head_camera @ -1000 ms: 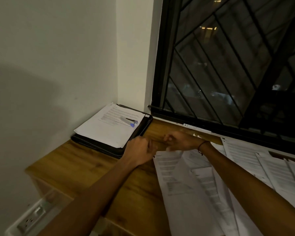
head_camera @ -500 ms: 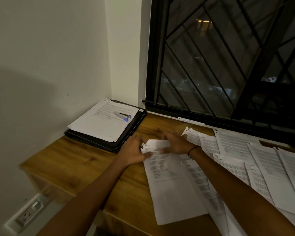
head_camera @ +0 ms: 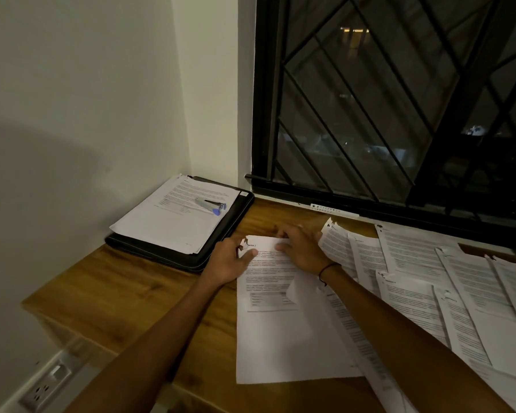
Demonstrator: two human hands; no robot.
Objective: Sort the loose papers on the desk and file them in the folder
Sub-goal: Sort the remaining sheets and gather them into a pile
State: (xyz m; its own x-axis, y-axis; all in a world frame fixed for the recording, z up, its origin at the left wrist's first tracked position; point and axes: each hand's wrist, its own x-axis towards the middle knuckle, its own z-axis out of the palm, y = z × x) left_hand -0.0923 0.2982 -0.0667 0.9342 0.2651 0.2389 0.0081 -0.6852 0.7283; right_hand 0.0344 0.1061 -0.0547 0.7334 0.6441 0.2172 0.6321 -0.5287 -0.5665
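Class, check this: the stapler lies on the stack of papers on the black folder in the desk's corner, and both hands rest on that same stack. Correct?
Not quite. The head view shows the stapler there, but the left hand and right hand rest on a loose sheet beside the folder.

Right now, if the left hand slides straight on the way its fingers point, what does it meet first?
The left hand points up and right along the top of the sheet. It would probably meet the right hand first, whose fingers rest on the same top edge. Depth is unclear.
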